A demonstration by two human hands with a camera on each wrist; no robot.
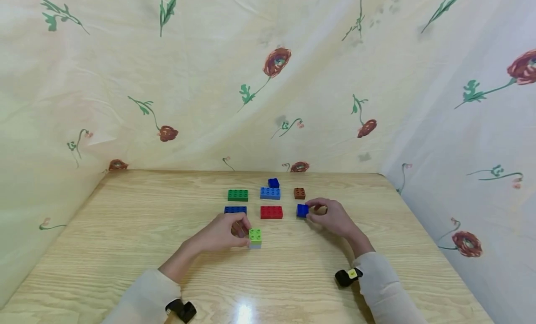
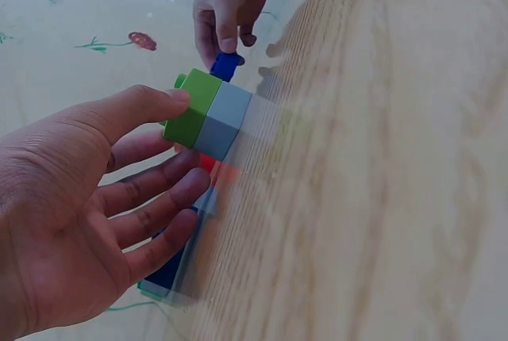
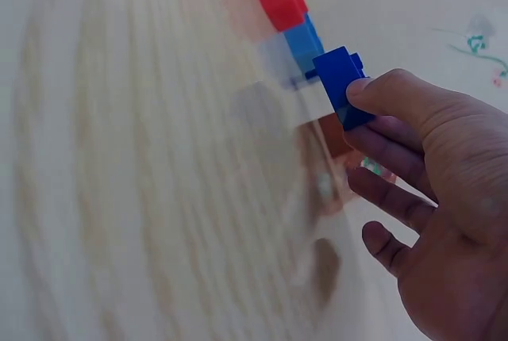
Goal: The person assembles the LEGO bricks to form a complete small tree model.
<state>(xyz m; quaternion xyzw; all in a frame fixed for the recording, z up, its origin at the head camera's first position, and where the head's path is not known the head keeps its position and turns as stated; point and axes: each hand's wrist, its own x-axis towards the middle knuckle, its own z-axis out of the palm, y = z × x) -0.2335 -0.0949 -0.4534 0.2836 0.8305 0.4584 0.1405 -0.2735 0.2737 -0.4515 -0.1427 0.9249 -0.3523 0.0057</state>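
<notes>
The left hand (image 1: 222,233) is nearest. Its thumb and finger pinch the lime block (image 1: 255,234), and the grey block (image 1: 255,245) is right under it. The other left fingers hold nothing. Only the lime part is pinched, so if the two are stuck loosely, the grey one could fall off. This little pile is taller than wide: its long way goes up and down, bumps on top.

A bit farther, the right hand (image 1: 332,217) pinches the small blue block (image 1: 302,211) at the tips of its thumb and finger. The other right fingers hold nothing. The grip is small, so a weak squeeze could let the block twist or slip. Its bumps point up. I see no clear long way from above. I cannot tell if it touches the table (image 1: 293,277).

Just past the left fingers is the dark blue block (image 1: 235,209); low knuckles could bump it. The red block (image 1: 271,212) is between both hands' fingers. Both lie long from left to right. Farther past the fingers are the green block (image 1: 237,195), light blue block (image 1: 270,193) and brown block (image 1: 299,193).
</notes>
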